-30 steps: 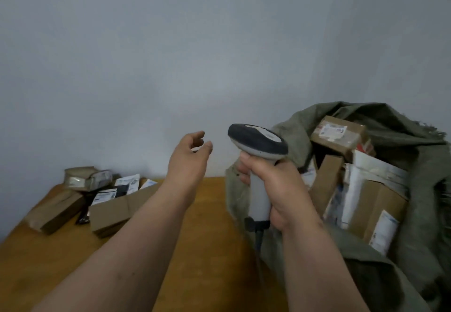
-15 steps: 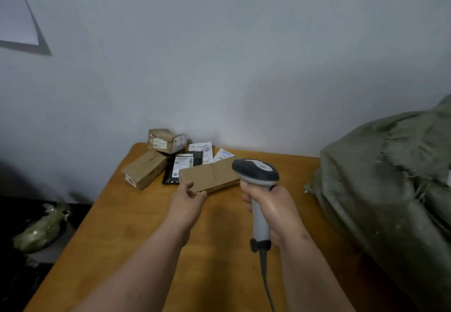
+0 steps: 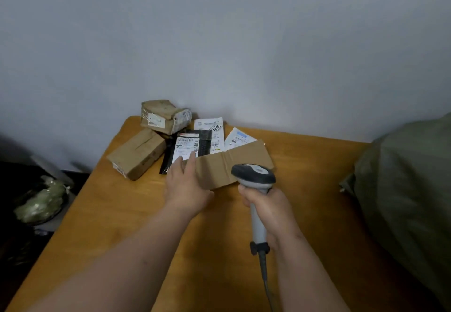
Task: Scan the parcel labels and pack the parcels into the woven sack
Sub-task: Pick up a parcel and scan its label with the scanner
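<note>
Five parcels are not yet packed and lie on the desk [image 3: 102,214], well apart from the sack [image 3: 405,189] (contents hidden). The left hand [image 3: 186,187] grips the flat cardboard parcel [image 3: 234,163]; the right hand [image 3: 268,208] grips the scanner [image 3: 253,177]

On the table [image 3: 317,177], parcels cluster at the far left corner: a flat box [image 3: 234,163] nearest, a mailer [image 3: 186,149] just behind it, two boxes [image 3: 138,153] left (one behind the other). The sack [image 3: 410,189] stands at the right.
</note>
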`<state>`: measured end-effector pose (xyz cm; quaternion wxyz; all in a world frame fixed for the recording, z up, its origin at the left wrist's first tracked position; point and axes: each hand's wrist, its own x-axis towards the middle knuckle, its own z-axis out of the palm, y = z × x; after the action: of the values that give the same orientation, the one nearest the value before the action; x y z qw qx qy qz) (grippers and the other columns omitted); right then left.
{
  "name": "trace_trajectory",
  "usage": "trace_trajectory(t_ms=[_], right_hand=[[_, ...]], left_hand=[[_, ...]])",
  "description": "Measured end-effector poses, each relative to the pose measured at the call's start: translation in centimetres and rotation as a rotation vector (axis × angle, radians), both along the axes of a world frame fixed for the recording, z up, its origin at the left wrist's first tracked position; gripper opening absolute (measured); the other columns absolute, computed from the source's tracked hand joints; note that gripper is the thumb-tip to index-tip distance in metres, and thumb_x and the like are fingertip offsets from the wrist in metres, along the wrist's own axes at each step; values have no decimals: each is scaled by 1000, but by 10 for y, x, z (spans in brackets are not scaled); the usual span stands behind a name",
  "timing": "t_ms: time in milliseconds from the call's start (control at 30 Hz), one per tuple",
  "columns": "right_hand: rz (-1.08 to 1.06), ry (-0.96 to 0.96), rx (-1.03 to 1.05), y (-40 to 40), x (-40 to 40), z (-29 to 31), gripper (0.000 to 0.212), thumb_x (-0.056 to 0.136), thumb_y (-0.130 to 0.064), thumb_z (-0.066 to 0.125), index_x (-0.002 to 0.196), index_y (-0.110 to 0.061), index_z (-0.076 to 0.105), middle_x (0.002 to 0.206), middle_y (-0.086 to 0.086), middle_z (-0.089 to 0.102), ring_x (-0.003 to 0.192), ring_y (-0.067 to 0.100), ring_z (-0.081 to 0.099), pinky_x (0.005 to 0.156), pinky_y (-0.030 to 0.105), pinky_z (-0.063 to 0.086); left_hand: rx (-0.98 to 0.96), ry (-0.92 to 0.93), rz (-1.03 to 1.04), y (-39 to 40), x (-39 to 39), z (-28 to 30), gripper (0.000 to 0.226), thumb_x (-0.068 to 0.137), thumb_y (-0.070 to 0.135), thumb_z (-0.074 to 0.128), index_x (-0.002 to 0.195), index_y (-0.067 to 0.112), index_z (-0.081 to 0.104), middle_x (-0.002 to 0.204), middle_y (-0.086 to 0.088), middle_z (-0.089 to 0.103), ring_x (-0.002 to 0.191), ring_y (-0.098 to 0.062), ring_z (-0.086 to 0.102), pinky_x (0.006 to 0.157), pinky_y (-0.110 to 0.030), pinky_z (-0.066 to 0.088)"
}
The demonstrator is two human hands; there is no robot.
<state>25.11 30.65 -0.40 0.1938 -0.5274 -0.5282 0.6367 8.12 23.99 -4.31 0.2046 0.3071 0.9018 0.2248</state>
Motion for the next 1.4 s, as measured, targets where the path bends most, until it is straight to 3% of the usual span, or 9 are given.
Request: trace_trajectory(t_ms=[200, 367, 467, 600, 733, 933, 1133, 1300, 1400], right_hand=[[-4, 8, -48, 26, -10, -24, 19, 84, -29, 79, 98, -31, 67, 99, -4, 73, 97, 14, 68, 77, 31, 50], [-42, 6, -81, 30, -13, -37, 15, 84, -29, 79, 95, -32, 67, 96, -6, 73, 96, 15, 68, 74, 31, 50], [-102, 22, -87, 25, -11, -37, 16, 83, -30, 80, 89, -34, 67, 91, -8, 74, 95, 16, 70, 84, 38, 53], [-170, 41, -33, 18, -5, -22, 16, 80, -33, 82, 89, -32, 69, 76, -13, 75, 93, 16, 71, 88, 42, 54], [-175, 107, 33, 1, 4, 3, 17, 82, -30, 80, 95, -33, 69, 79, -17, 75, 91, 17, 72, 88, 42, 53], [-175, 268, 22, -42, 14, 37, 24, 82, -23, 80, 104, -25, 72, 93, -6, 78, 85, 11, 75, 74, 30, 55], [-132, 476, -118, -87, 26, 60, 34, 79, -23, 78, 111, -14, 75, 110, 13, 76, 104, 33, 72, 91, 52, 57], [-61, 458, -33, -119, 40, 77, 37, 68, -30, 83, 101, -13, 79, 105, 12, 77, 96, 30, 75, 84, 46, 58], [-85, 377, 44, -136, 47, 81, 25, 75, -27, 84, 95, -13, 79, 97, 7, 79, 87, 25, 77, 76, 39, 58]], left_hand=[[-217, 223, -183, 28, -9, -24, 115, 78, 35, 76, 153, 45, -10, 165, 2, -7, 151, -28, -16, 119, -54, -9], [-134, 288, -214, 23, -17, -37, 109, 72, 39, 73, 153, 42, 1, 144, 1, 25, 132, -25, 12, 113, -48, 25], [-57, 73, -83, 15, -16, -32, 111, 64, 58, 73, 154, 41, 12, 140, 2, 31, 127, -23, 25, 106, -42, 38], [343, -821, 292, -10, -4, -15, 97, 59, 44, 86, 145, 40, 42, 123, 3, 62, 108, -21, 62, 79, -39, 57], [479, -1268, 459, -42, 16, 3, 71, 58, 45, 84, 123, 25, 64, 101, -6, 76, 96, -24, 67, 70, -35, 56], [601, -1596, 471, -92, 36, 29, 69, 59, 46, 81, 116, 9, 67, 98, -18, 72, 81, -26, 67, 65, -34, 56], [697, -1875, 218, -143, 54, 44, 58, 73, 44, 75, 119, 9, 72, 119, -25, 67, 98, -36, 70, 79, -46, 59], [797, -1655, 210, -165, 62, 58, 47, 96, 11, 57, 139, 29, 54, 125, -27, 64, 100, -46, 68, 62, -47, 61], [757, -1537, 189, -177, 67, 74, 44, 100, 19, 50, 140, 35, 51, 124, -22, 67, 105, -47, 67, 62, -50, 60]])
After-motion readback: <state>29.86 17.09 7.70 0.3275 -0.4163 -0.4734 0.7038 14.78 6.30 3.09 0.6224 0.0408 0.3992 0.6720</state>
